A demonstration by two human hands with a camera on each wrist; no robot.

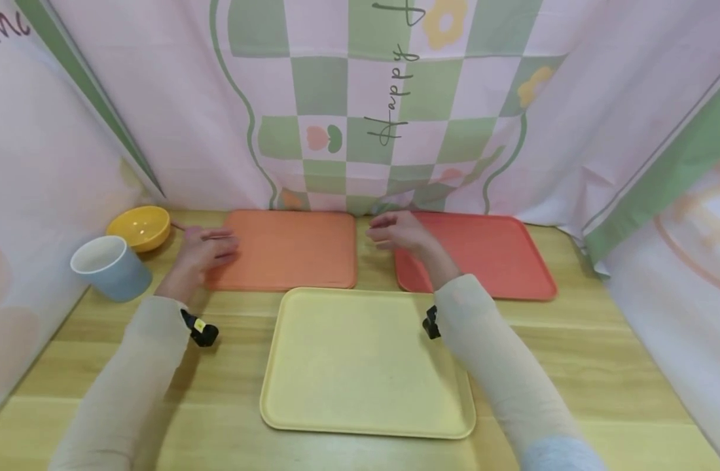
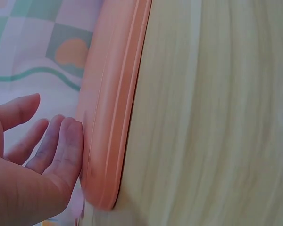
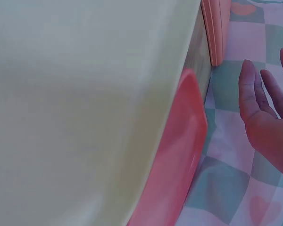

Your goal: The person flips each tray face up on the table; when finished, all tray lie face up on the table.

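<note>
The fingers of the left hand [image 1: 203, 250], loosely extended, hold nothing at the orange tray's [image 1: 292, 250] left edge; contact is unclear. The right hand's [image 1: 398, 230] relaxed fingers, thumb apart, hover between it and the red tray [image 1: 478, 255] by the desk's [image 1: 230, 392] far edge. The yellow tray [image 1: 366, 366] lies nearer. Three trays seem laid out; bowl [image 1: 139, 229] and cup [image 1: 117, 271] stand off them, far-left corner. What remains is unclear.

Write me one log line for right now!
left hand: at orange tray, left end | right hand: holds nothing, near red tray | yellow tray: nearest person | blue cup, yellow bowl: at left
</note>
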